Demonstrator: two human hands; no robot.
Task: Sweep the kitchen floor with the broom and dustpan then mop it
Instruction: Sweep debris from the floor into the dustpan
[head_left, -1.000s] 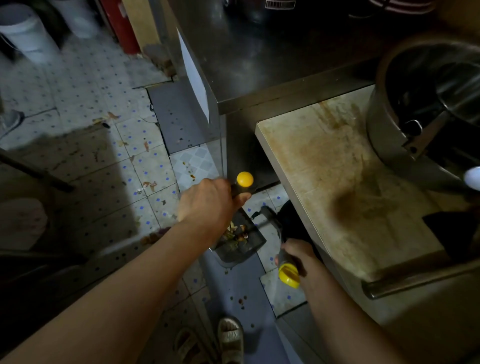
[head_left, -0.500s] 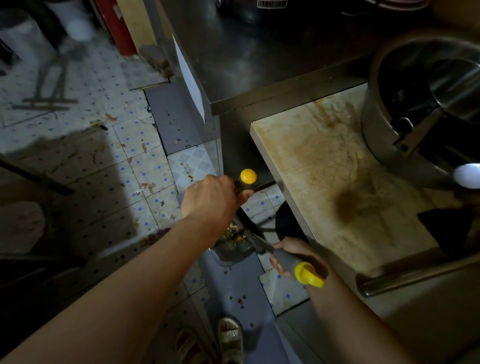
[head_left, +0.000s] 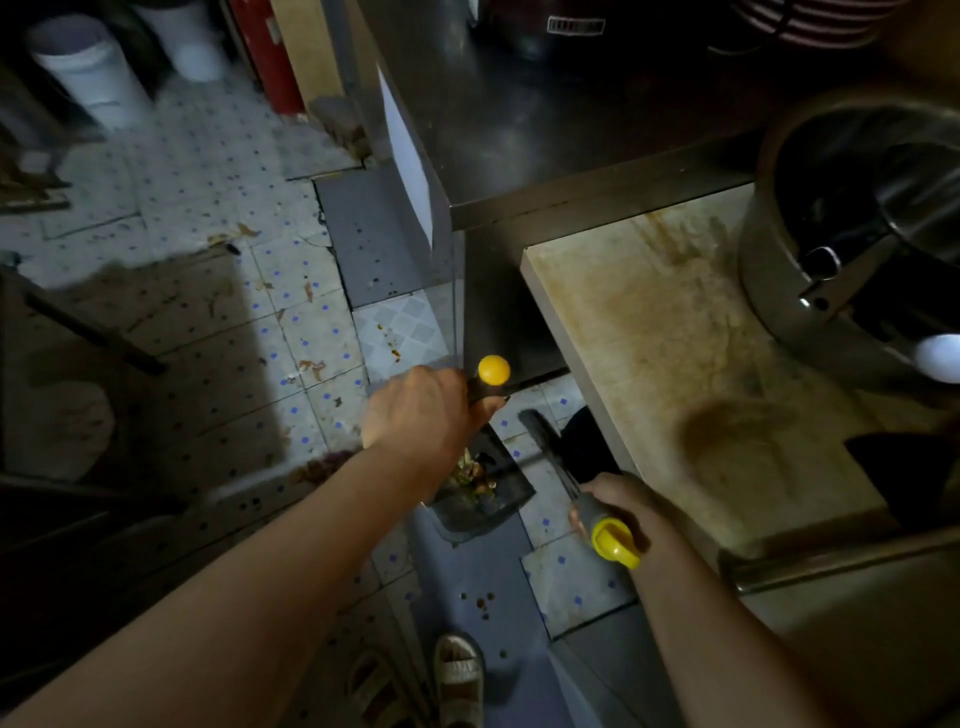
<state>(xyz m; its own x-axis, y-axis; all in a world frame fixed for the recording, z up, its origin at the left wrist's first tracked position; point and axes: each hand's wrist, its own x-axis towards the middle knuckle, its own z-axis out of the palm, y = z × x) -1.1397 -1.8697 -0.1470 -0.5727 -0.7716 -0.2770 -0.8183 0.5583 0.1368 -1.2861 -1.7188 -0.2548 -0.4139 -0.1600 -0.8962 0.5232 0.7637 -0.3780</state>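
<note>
My left hand (head_left: 421, 415) grips the dustpan (head_left: 480, 496) steady while my right hand (head_left: 618, 506) grips the broom (head_left: 550, 447), feeding scraps in

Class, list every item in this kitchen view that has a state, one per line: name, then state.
Left hand: grips the dustpan handle.
Right hand: grips the broom handle.
Dustpan: on the floor, holding swept scraps.
Broom: head down at the floor, beside the dustpan.
Floor: littered with scraps, not yet fully swept.
Pot: uncovered, on the counter.
Counter: stained.
</note>
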